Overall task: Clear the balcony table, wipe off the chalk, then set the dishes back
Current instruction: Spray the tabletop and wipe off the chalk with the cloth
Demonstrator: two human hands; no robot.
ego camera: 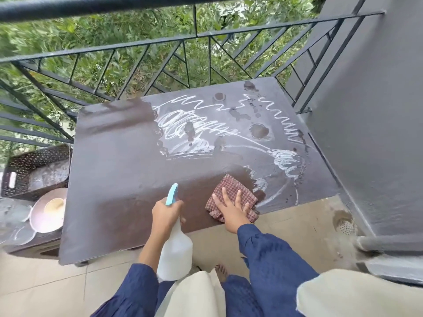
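Item: brown bench (119,170) on a railed balcony, top cleared of dishes; left half dark and wiped, right half bearing white chalk scribbles (196,129) and damp spots. Checked cloth (231,191), red and white, lay bunched at the near edge of the bench, just beside the nearest chalk loops; the right hand (231,208) pressed flat on it, fingers spread apart, palm down, not clamped around it. Handling: soft, limp, probably damp; it would fold and drag under the palm, so broad downward pressure over its middle suited better than a pinch at a corner. Spray bottle (175,250), translucent white with a pale blue trigger head (172,194), was held over the near edge of the bench; the left hand (166,213) was closed around its neck below the trigger. Handling: light, stiff plastic, possibly slick if wet; the neck was the sound hold. Dishes: a pink bowl (49,211) and grey plates (13,213), somewhat blurred, sat on a lower surface to the left of the bench, near a perforated dark crate (34,165). These looked hard and breakable, best lifted with a grip under the rim, one or two at a time. Judged status: wiping partly done, dishes not yet returned.
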